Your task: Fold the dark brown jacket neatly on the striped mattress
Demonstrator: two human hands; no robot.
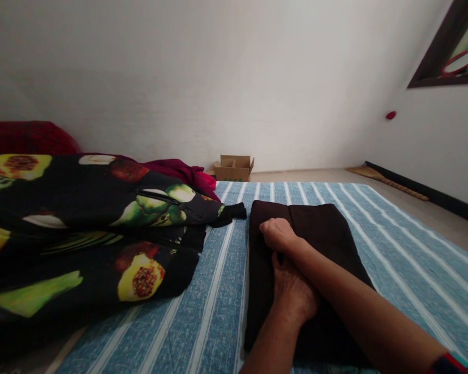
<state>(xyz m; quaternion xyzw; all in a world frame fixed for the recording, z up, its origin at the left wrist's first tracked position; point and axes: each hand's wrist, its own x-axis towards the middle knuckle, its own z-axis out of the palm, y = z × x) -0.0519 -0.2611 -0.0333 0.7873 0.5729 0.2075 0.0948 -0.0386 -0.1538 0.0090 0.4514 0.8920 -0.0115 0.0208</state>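
A dark brown folded cloth garment (pixel 320 223), with a seam or fold line across its top, lies on the blue-and-white striped bedding (pixel 226 291). My right hand (pixel 278 234) rests on its upper left part, fingers curled into a closed shape; whatever may be inside them is hidden. Just below it, my left hand (pixel 294 293) is on the same garment, crossed partly under my right forearm. Most of the left fingers are out of sight there. To the left is a black jacket-like garment (pixel 101 249) printed with fruit and vegetables, one narrow dark cuff pointing towards the brown cloth.
Behind the printed garment lie a maroon cloth (pixel 175 169) and a dark red rounded item (pixel 27 136). An open cardboard box (pixel 234 169) stands by the far wall. A dark-framed opening (pixel 432 72) with a red-rimmed mirror-like object (pixel 462 61) is at upper right.
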